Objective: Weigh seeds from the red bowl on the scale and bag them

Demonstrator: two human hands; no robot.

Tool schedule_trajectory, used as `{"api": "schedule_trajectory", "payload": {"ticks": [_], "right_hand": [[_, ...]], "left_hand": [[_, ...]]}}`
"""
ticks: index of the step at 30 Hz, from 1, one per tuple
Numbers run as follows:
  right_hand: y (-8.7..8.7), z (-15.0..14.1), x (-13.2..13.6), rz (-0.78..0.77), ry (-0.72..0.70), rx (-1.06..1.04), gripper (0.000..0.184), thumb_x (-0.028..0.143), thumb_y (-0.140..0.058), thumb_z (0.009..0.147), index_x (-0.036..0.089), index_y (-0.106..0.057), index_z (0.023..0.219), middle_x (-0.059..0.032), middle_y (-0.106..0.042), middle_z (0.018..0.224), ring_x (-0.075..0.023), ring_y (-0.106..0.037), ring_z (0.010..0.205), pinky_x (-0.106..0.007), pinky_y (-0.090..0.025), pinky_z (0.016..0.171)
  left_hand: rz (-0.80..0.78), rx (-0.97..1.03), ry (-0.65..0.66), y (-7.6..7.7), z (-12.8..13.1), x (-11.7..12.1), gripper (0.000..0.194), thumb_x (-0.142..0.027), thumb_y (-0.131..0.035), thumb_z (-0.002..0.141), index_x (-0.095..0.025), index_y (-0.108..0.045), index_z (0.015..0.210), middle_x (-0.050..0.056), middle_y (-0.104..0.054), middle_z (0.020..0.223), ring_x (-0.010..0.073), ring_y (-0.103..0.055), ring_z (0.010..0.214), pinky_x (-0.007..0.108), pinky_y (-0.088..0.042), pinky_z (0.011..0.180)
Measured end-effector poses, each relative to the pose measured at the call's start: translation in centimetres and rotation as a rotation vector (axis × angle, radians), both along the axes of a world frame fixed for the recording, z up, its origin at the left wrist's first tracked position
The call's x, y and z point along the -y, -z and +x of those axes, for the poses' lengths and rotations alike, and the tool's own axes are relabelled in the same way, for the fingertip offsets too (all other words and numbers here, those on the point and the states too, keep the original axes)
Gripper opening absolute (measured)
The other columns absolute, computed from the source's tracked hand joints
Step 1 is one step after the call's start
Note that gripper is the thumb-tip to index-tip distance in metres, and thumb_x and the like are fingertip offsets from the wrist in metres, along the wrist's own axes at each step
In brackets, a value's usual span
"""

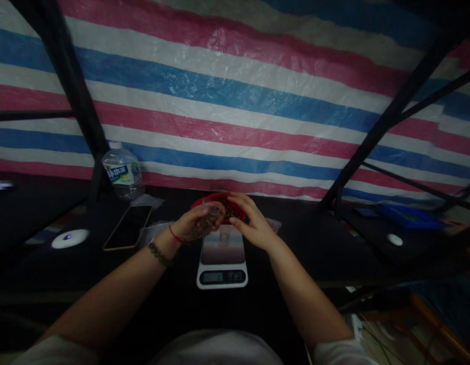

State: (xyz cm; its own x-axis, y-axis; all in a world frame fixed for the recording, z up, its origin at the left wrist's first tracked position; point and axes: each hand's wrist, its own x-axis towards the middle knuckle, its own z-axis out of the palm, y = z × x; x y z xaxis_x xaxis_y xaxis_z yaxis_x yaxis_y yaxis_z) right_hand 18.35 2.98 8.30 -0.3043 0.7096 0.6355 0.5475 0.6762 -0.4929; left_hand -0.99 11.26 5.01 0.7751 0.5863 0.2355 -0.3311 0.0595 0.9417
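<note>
My left hand (199,223) is closed around a small clear plastic bag or cup (211,217) with dark bits inside, held just above a white kitchen scale (222,261). My right hand (249,223) reaches over a red bowl (204,202) of dark small pieces behind the scale, its fingers curled down into the bowl; what they pinch is hidden. A small clear item (224,235) sits on the scale's platform. A red string and a bead bracelet circle my left wrist.
A water bottle (123,172) stands at the back left, with a phone (128,226) lying flat beside it and a round white device (70,238) further left. Black metal frame bars rise on both sides. A striped tarp hangs behind. A blue tray (409,217) lies at right.
</note>
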Motion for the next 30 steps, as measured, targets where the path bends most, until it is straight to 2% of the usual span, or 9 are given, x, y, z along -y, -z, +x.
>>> {"api": "schedule_trajectory", "payload": {"ticks": [2, 5, 8, 11, 15, 17, 23, 27, 30], "right_hand": [[-1.1, -0.7, 0.9, -0.027, -0.065, 0.031, 0.029, 0.029, -0.06, 0.086, 0.028, -0.061, 0.115, -0.0061, -0.05, 0.134, -0.0216, -0.044, 0.127, -0.04, -0.036, 0.106], [-1.7, -1.1, 1.8, -0.084, -0.15, 0.067, 0.007, 0.027, -0.062, 0.085, 0.024, -0.068, 0.088, -0.0053, -0.058, 0.123, -0.02, -0.052, 0.118, -0.038, -0.041, 0.101], [-1.5, -0.8, 2.5, -0.131, -0.193, 0.097, 0.005, 0.027, -0.067, 0.081, 0.022, -0.068, 0.081, -0.0055, -0.058, 0.123, -0.0214, -0.052, 0.118, -0.039, -0.041, 0.101], [-1.1, -0.4, 3.2, -0.149, -0.185, 0.101, 0.004, 0.027, -0.068, 0.081, 0.023, -0.069, 0.081, -0.0059, -0.058, 0.123, -0.0227, -0.053, 0.117, -0.041, -0.042, 0.1], [-0.7, 0.3, 4.3, -0.065, -0.007, -0.015, 0.005, 0.024, -0.064, 0.083, 0.024, -0.069, 0.083, -0.0068, -0.059, 0.118, -0.0226, -0.055, 0.114, -0.041, -0.044, 0.098], [-0.5, 0.5, 4.6, -0.093, -0.018, 0.02, 0.004, 0.024, -0.066, 0.081, 0.024, -0.07, 0.081, -0.0066, -0.06, 0.117, -0.023, -0.056, 0.112, -0.041, -0.045, 0.096], [0.8, 0.7, 4.4, -0.136, 0.029, -0.047, 0.008, 0.023, -0.066, 0.08, 0.024, -0.07, 0.086, -0.0071, -0.062, 0.112, -0.0211, -0.059, 0.105, -0.037, -0.049, 0.09], [2.2, 0.8, 3.6, -0.32, 0.086, -0.223, 0.037, 0.03, -0.072, 0.075, 0.024, -0.065, 0.11, -0.0071, -0.067, 0.105, -0.0182, -0.064, 0.085, -0.03, -0.054, 0.07], [2.9, 1.1, 3.1, -0.399, 0.071, -0.277, 0.022, 0.036, -0.069, 0.076, 0.021, -0.071, 0.092, -0.0047, -0.07, 0.087, -0.0169, -0.064, 0.074, -0.029, -0.053, 0.067]], "left_hand": [[-0.027, -0.066, 0.127, -0.3, 0.3, 2.3, 0.05, -0.062, -0.059, 0.063, -0.017, -0.058, 0.085, 0.005, -0.054, 0.066, 0.0145, -0.049, 0.058, 0.028, -0.037, 0.054], [-0.09, -0.061, 0.213, 0.1, 0.6, 4.7, 0.05, -0.064, -0.061, 0.063, -0.018, -0.056, 0.082, 0.004, -0.055, 0.064, 0.0132, -0.048, 0.055, 0.026, -0.036, 0.051], [-0.137, -0.037, 0.249, 0.6, 0.5, 5.8, 0.049, -0.063, -0.06, 0.066, -0.017, -0.058, 0.081, 0.004, -0.057, 0.064, 0.0121, -0.049, 0.052, 0.025, -0.036, 0.05], [-0.157, -0.042, 0.254, 0.5, 0.0, 6.4, 0.054, -0.065, -0.061, 0.067, -0.015, -0.063, 0.085, 0.009, -0.064, 0.076, 0.018, -0.06, 0.066, 0.03, -0.046, 0.062], [0.01, -0.102, 0.092, 0.5, -0.5, 6.5, 0.056, -0.051, -0.074, 0.065, -0.018, -0.062, 0.108, 0.011, -0.066, 0.106, 0.0247, -0.062, 0.097, 0.037, -0.049, 0.084], [0.153, -0.156, 0.019, 0.8, -0.7, 6.2, 0.057, -0.04, -0.078, 0.065, -0.02, -0.059, 0.115, 0.01, -0.064, 0.114, 0.0234, -0.061, 0.103, 0.036, -0.048, 0.089], [0.434, -0.403, -0.017, 1.8, -0.3, 5.9, 0.036, -0.035, -0.071, 0.073, -0.017, -0.067, 0.104, 0.007, -0.071, 0.098, 0.0209, -0.066, 0.088, 0.033, -0.052, 0.081], [0.449, -0.404, -0.117, 1.9, 0.1, 6.3, 0.035, -0.033, -0.07, 0.074, -0.017, -0.068, 0.105, 0.007, -0.072, 0.1, 0.0212, -0.067, 0.087, 0.032, -0.053, 0.078], [0.455, -0.365, -0.201, 1.9, 0.3, 6.3, 0.038, -0.032, -0.071, 0.073, -0.018, -0.067, 0.108, 0.008, -0.071, 0.102, 0.0215, -0.067, 0.09, 0.032, -0.053, 0.079]]}}
